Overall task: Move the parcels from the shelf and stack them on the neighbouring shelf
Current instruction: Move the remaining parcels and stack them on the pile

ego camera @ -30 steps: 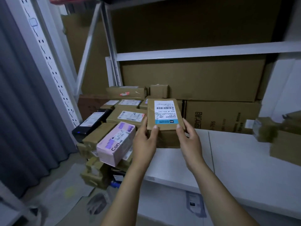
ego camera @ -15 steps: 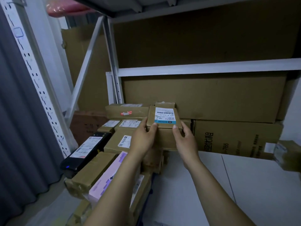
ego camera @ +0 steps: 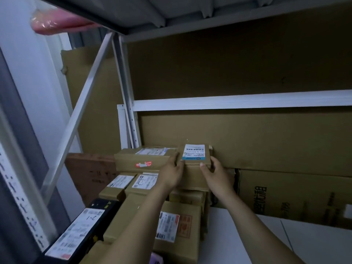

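Observation:
A small brown cardboard parcel [ego camera: 195,162] with a white and blue label sits at the back of the parcel pile, against the big flat carton. My left hand [ego camera: 171,173] grips its left side, thumb on the top edge. My right hand [ego camera: 216,173] grips its right side, thumb at the front corner. Left of it lies a long brown parcel [ego camera: 144,159] with a red sticker. Below and in front are several more labelled brown parcels [ego camera: 177,225] and a black parcel [ego camera: 91,221] with a white label.
The white shelf board [ego camera: 266,241] stretches to the right. Large flat cartons [ego camera: 285,145] stand along the back wall. A white crossbeam [ego camera: 238,101] runs overhead, with a slanted brace [ego camera: 85,103] and a perforated upright [ego camera: 22,197] at left. A pink wrapped item [ego camera: 55,23] lies on the upper shelf.
Both hands carried the small labelled parcel forward and up, away from me, to the back of the pile. The camera moved closer and tilted up.

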